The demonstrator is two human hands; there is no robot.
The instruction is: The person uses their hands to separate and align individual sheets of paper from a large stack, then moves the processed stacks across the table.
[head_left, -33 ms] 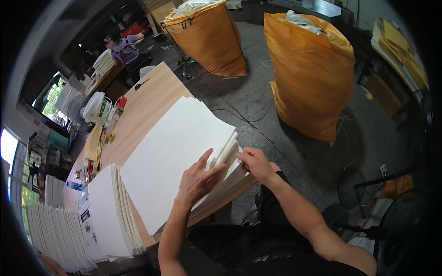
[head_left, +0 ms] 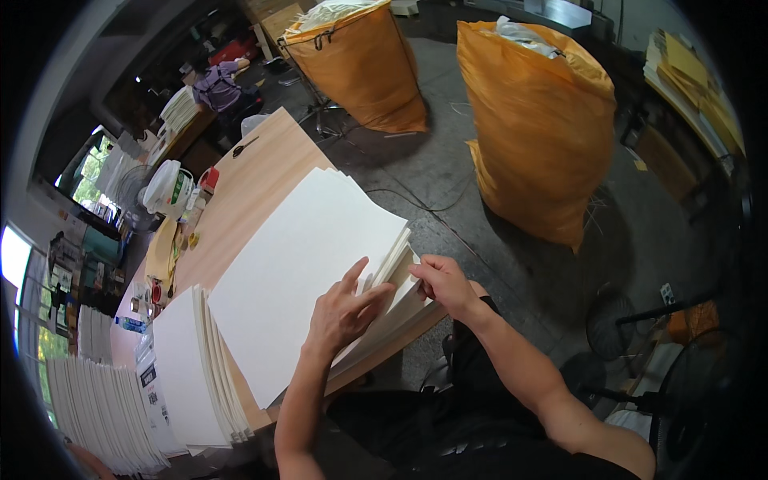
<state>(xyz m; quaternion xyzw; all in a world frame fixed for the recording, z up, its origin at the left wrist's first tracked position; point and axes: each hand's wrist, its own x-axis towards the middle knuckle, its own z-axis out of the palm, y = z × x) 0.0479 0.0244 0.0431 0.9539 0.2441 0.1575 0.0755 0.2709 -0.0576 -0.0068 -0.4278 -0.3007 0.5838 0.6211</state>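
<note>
A pile of large white paper sheets (head_left: pixel 296 256) lies on the wooden table in front of me, its near right edges fanned and lifted. My left hand (head_left: pixel 346 314) rests on the pile near that edge, thumb and forefinger apart and stretched out. To its right, my right hand (head_left: pixel 444 282) is closed, pinching the edge of a lower white sheet at the pile's corner. Its fingertips partly hide the spot that it grips. Left of the pile stands a second bundle of white sheets (head_left: pixel 180 364), with neither hand touching it.
The wooden table (head_left: pixel 264 164) carries scissors (head_left: pixel 246 147), a white bucket (head_left: pixel 168 189) and a blue-labelled bottle (head_left: pixel 130 324). A tall row of white sheets (head_left: pixel 100 412) stands at the lower left. Two large orange sacks (head_left: pixel 540 136) stand on the floor beyond. Another person (head_left: pixel 224 88) works far left.
</note>
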